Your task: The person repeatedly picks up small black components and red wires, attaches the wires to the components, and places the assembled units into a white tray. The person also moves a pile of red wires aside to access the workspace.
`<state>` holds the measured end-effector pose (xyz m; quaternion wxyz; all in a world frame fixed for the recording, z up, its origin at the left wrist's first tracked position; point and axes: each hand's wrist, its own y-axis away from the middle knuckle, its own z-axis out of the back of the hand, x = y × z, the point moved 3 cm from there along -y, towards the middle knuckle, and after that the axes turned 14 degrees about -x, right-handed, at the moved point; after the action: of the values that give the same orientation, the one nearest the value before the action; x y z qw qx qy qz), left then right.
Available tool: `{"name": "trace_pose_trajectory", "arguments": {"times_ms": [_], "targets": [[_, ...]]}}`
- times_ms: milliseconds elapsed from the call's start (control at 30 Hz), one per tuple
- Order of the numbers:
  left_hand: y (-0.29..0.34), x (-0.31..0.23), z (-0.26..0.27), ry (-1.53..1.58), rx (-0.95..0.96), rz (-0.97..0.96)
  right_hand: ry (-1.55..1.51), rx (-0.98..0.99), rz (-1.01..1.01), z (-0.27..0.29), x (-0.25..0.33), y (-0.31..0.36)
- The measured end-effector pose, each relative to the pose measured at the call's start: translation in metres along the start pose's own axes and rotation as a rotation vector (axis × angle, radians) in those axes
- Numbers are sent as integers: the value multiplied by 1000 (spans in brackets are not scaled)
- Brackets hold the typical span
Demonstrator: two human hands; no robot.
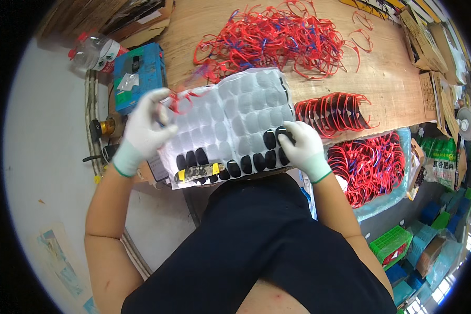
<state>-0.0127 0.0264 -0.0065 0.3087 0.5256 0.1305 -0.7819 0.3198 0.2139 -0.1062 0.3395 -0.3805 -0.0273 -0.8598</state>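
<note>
My left hand (145,125), in a white glove with a green cuff, is raised at the left edge of a white lens tray (230,107). Its fingers are curled on a red glasses frame (182,100), which is smeared by motion. Over the tray's right side, my right hand (304,145), gloved alike, pinches a dark lens (281,132) at its fingertips. More dark lenses (246,164) sit in the tray's near rows, while the farther pockets show only pale oval shapes. A strip with yellow tape ends (198,172) lies across the tray's near left.
A tangled heap of red frames (277,39) covers the far table. Right of the tray stands a row of red glasses with dark lenses (332,112). Below it, a lined box (407,157) holds more red frames. A blue-green device (139,76) and plastic bottles (95,51) are at left.
</note>
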Motion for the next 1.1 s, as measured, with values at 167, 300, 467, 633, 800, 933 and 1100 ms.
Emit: {"name": "trace_pose_trajectory", "arguments": {"times_ms": [167, 300, 467, 633, 800, 933, 1100], "targets": [[48, 6, -36, 175, -124, -87, 462, 187, 3, -29, 42, 7], [63, -1, -55, 467, -287, -16, 527, 209, -57, -38, 46, 2], [78, -11, -55, 403, -330, -97, 148, 150, 77, -30, 53, 1], [89, -13, -44, 422, -346, -110, -147, 26, 394, 21, 98, 2], [98, -19, -53, 648, -445, -41, -576, 28, 40, 26, 115, 20], [112, -16, -71, 938, -481, 60, -673, 273, 218, 23, 166, 38], [121, -21, -77, 954, -335, 220, -335, 326, 599, 9, 203, 46]]}}
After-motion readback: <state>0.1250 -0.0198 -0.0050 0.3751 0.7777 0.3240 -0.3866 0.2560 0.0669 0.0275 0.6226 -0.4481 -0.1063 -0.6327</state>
